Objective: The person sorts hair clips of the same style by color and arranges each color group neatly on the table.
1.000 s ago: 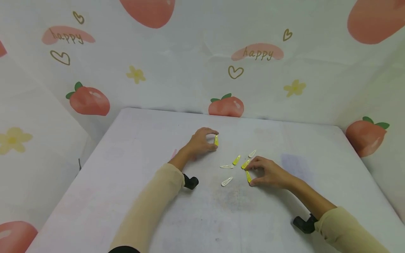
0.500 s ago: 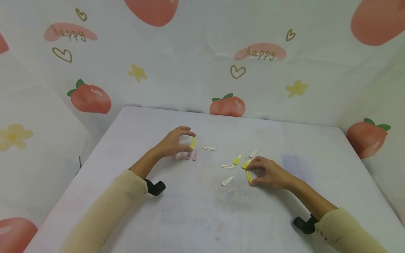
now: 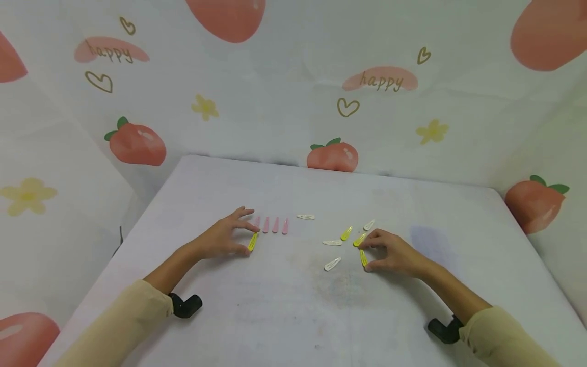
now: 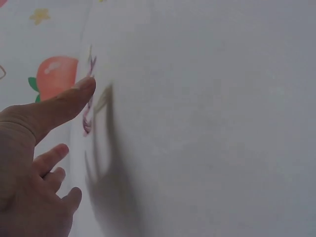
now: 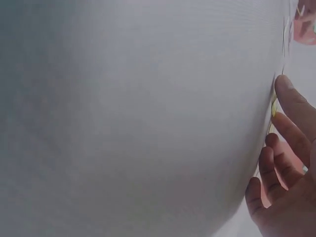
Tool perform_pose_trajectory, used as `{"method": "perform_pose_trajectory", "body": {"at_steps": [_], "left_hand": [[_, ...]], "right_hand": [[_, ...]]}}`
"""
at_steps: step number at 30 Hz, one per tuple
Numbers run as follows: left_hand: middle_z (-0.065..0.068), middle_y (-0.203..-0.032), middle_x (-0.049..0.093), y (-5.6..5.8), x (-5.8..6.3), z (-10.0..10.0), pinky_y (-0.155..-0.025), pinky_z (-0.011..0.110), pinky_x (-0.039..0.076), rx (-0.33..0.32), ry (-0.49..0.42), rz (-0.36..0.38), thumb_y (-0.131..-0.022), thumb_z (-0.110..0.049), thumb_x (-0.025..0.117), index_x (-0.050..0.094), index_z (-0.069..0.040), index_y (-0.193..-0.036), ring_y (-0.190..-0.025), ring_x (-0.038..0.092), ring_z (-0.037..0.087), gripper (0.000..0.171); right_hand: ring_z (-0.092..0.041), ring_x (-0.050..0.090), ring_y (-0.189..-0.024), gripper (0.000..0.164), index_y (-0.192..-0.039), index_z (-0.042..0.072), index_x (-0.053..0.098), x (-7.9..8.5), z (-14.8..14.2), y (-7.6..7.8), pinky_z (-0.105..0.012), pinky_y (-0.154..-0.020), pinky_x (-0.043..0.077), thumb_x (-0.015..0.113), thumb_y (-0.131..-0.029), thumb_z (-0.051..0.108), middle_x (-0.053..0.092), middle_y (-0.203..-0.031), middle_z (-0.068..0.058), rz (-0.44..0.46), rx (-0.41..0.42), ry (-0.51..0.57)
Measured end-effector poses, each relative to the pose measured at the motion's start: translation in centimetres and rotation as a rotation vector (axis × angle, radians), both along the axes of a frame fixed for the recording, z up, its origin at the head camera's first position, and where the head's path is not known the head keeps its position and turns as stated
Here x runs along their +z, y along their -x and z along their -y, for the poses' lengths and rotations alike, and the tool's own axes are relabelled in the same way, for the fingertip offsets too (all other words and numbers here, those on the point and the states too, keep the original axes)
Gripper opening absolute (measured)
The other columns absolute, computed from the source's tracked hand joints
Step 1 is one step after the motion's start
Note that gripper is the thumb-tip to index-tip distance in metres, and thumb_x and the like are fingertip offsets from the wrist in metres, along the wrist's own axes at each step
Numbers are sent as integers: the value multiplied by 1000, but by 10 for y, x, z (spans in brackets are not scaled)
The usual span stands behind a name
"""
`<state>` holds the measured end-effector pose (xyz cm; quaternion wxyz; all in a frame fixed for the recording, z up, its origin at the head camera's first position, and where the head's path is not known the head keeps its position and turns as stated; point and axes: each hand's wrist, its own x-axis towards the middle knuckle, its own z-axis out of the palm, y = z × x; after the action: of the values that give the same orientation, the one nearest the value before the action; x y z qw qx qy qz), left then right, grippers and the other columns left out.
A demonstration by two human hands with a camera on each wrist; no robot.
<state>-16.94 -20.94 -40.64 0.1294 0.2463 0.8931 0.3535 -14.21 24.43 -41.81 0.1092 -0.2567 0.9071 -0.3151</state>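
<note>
In the head view my left hand (image 3: 224, 235) pinches a yellow snap hair clip (image 3: 252, 242) by its two ends, between thumb and index finger, low over the table just in front of a row of pink hair clips (image 3: 275, 225). My right hand (image 3: 395, 255) pinches another yellow hair clip (image 3: 364, 258) the same way, low at the table. Close by its fingertips lies a yellow hair clip (image 3: 359, 239), with one more yellow hair clip (image 3: 346, 233) to its left. The left wrist view shows the thumb (image 4: 69, 103) in front of the row.
White hair clips lie scattered around the middle: one white clip (image 3: 305, 217) right of the pink row, a second white clip (image 3: 332, 242), a third white clip (image 3: 332, 264) nearer the front, and another white clip (image 3: 369, 225) behind the right hand. A peach-printed backdrop (image 3: 275, 102) borders the table (image 3: 284, 316).
My left hand has moved left and towards the front with its yellow hair clip, uncovering the pink row and a white clip. The right hand has stayed in place.
</note>
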Motion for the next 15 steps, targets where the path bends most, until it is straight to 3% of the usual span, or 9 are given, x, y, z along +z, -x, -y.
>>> {"method": "perform_pose_trajectory", "body": {"at_steps": [7,15], "left_hand": [[18,-158,31,-6,-13,9,-112,67,18,13,-13,45,-75,-15,86,71,-11,-123,-150,7,43,51],[18,-159,29,-6,-19,14,-112,67,17,19,-50,66,-76,-18,86,70,-12,-126,-149,8,45,53]], "right_hand": [[-20,57,-108,46,-113,12,74,0,0,-1,-39,-94,46,90,-71,25,62,-111,5,-10,0,-6],[-24,57,-110,44,-111,14,74,-2,2,-3,-50,-96,45,89,-73,30,63,-112,3,-65,-1,-17]]}}
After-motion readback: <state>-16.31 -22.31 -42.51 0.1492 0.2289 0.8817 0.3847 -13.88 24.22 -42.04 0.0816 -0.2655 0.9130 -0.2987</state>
